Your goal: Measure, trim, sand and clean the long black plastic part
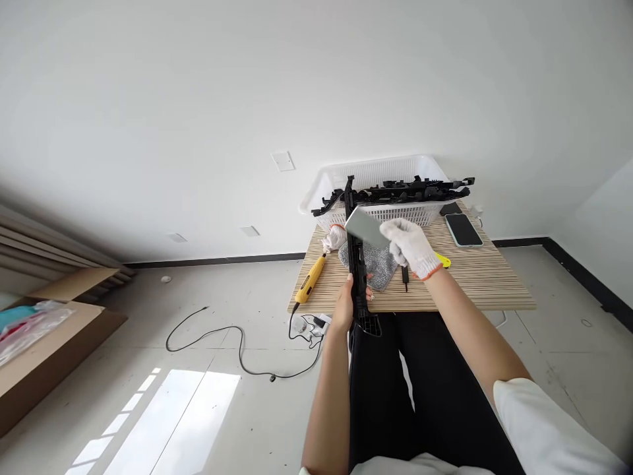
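My bare left hand (345,305) is closed around the lower part of a long, narrow black plastic part (357,264). The part stands lengthwise in front of me, its far end reaching up to the white basket. In a white knitted glove, my right hand (408,244) pinches a flat, grey rectangular pad (366,227) by its right end. That pad lies across the upper portion of the black part in my view; whether they touch, I cannot tell. Behind both is a speckled grey cloth (380,265) on the table, partly hidden.
A white plastic basket (380,214) holding several black plastic parts (415,191) stands at the back of the wood-grain table (475,284). A yellow corded tool (310,280) and a crumpled glove (335,237) lie left, a phone (463,230) right. A cable (241,343) trails over the floor.
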`<state>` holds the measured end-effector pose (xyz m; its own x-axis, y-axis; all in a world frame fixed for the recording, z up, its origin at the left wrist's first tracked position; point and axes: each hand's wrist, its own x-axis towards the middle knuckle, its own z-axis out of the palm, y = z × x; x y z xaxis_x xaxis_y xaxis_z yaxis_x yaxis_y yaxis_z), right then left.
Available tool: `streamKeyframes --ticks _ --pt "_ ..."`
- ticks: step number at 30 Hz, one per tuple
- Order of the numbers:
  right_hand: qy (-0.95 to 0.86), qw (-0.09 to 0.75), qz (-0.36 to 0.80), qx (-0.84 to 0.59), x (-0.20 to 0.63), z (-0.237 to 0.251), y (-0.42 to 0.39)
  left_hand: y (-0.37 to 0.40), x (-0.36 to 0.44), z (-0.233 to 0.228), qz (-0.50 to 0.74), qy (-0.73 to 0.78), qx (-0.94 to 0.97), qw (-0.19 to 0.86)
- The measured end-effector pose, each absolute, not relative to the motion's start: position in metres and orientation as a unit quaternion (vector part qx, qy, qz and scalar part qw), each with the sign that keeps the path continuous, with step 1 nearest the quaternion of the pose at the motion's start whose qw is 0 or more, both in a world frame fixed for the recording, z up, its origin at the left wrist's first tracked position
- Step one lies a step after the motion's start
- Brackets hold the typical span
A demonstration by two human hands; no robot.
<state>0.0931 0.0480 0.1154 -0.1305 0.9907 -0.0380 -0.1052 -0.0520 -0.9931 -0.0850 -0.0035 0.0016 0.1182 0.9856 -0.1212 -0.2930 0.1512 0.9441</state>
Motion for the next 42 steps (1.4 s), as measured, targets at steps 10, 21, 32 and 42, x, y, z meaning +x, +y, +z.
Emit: streamKeyframes --ticks 10,21,32,42 --pt "-0.501 0.539 0.541 -0.408 0.085 0.104 0.055 -0.002 -0.086 -0.001 0.512 0.408 0.404 0.638" --pt "-0.448 0.642 0.494 -0.378 0.070 0.096 0.075 0.001 -0.087 -0.004 0.510 0.406 0.412 0.636" --pt "-0.398 0.694 0.462 -0.383 0.066 0.087 0.087 -0.001 -0.086 -0.002 0.510 0.408 0.406 0.640" --pt "-0.414 0.674 0.486 -0.372 0.058 0.087 0.084 -0.001 -0.087 -0.002 0.508 0.408 0.411 0.638"
